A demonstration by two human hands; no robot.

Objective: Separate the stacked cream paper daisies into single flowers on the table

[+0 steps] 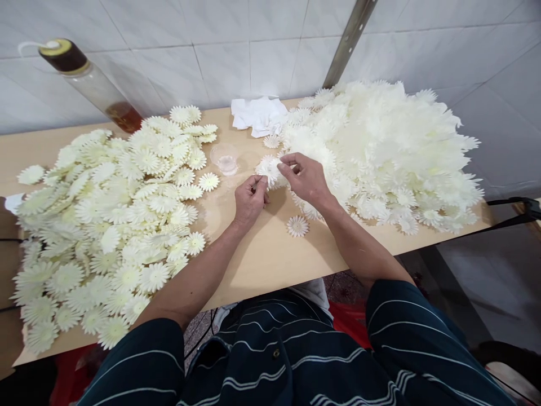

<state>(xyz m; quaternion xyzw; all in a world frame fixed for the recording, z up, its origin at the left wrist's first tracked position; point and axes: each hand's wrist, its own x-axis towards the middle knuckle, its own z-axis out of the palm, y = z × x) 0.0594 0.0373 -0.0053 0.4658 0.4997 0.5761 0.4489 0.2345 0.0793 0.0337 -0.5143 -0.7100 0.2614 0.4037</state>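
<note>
A white artificial flower (270, 169) is held between my two hands above the middle of the table. My left hand (252, 197) pinches its lower left edge between thumb and fingers. From the other side, my right hand (305, 176) grips the petals at its upper right with thumb and forefinger. One loose flower piece (297, 226) lies flat on the table below my right hand, and a smaller one (271, 141) lies just beyond the held flower. A small clear dish (227, 164) with whitish contents stands left of the held flower.
Pale yellow flower pieces (110, 214) are heaped on the left of the table (253, 270). A larger pile of white flowers (389, 152) covers the right. Crumpled white tissue (258, 115) lies at the back. A bottle with amber liquid (103, 90) stands by the tiled wall (220, 67).
</note>
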